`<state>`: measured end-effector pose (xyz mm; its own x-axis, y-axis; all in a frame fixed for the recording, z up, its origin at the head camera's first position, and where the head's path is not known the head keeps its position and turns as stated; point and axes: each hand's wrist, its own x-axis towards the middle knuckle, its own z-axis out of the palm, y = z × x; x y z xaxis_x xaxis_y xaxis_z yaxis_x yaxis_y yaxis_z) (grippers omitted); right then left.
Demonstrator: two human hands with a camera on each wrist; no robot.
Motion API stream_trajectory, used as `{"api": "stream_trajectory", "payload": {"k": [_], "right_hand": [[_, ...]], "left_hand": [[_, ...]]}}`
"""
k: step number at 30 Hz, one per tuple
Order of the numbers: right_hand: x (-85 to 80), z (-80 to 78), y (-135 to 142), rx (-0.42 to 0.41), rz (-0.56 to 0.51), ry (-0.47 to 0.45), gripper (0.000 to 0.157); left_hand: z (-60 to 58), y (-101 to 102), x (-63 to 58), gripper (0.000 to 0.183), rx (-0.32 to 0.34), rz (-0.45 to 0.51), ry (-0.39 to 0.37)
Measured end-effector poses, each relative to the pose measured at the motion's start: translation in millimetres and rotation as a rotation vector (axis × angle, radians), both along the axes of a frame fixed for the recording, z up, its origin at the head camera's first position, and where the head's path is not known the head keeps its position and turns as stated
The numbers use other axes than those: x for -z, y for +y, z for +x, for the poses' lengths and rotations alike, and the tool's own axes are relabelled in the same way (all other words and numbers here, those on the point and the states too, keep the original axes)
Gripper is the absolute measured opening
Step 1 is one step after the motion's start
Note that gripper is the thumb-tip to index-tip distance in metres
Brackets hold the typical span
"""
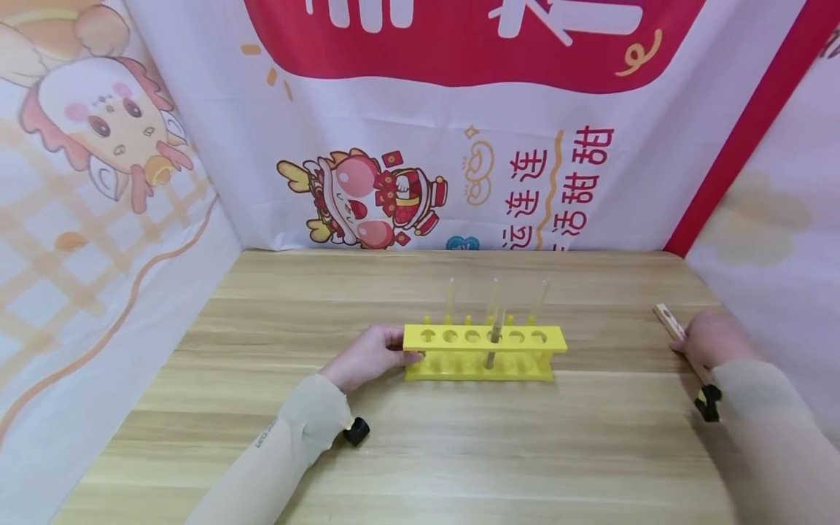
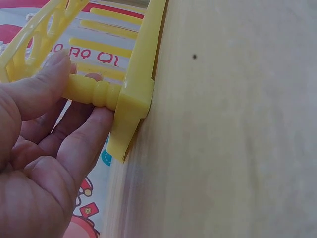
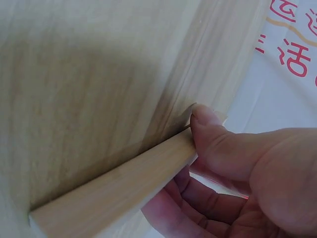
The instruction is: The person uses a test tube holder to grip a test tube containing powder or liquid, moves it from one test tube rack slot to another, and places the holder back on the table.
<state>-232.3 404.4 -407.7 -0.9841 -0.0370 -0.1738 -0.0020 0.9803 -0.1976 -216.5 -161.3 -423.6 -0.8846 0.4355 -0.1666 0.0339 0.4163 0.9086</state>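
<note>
A yellow test tube rack stands upright on the table, with a row of round holes along its top. My left hand holds it by the left end, thumb and fingers around the ridged end post. A test tube with a greyish lower part leans in one of the holes. Behind it, clear test tubes rise along the rack's back row. At the table's right side my right hand pinches a pale wooden strip, thumb on top and fingers beneath. The strip's far end shows a dark spot.
The wood-grain table ends at a printed cloth behind it. More cloth hangs on the left side and the right side. A small black device sits at the left wrist, another at the right wrist.
</note>
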Motion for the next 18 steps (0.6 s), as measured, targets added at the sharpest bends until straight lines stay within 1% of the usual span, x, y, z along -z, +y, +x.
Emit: {"api": "stream_trajectory", "payload": {"k": [7,9,11,13,16,18], "right_hand": [[-1.7,-5.6,-0.1,0.003,-0.015,-0.013,0.035],[-4.0,-5.9,-0.6,0.01,-0.026,-0.014,0.036],[-9.3,-3.7,-1.4,0.003,-0.027,0.005,0.036],[-17.5,1.3,-5.0,-0.003,-0.006,0.049,0.041],[-35.1,12.1,-20.0,-0.023,-0.007,0.117,0.061],[-47.3,21.4,-36.5,-0.047,-0.022,0.185,0.072]], "left_hand": [[-4.1,0.4,-2.7,0.025,0.005,0.001,0.037],[-4.7,-1.8,-4.3,0.026,0.017,-0.014,0.061],[-5.4,-5.0,-7.8,0.03,0.02,-0.042,0.07],[-6.8,-10.1,-13.6,0.042,0.014,-0.068,0.072],[-8.0,-21.5,-27.8,0.066,-0.002,-0.155,0.098],[-6.8,-31.6,-39.0,0.082,0.001,-0.212,0.144]]}}
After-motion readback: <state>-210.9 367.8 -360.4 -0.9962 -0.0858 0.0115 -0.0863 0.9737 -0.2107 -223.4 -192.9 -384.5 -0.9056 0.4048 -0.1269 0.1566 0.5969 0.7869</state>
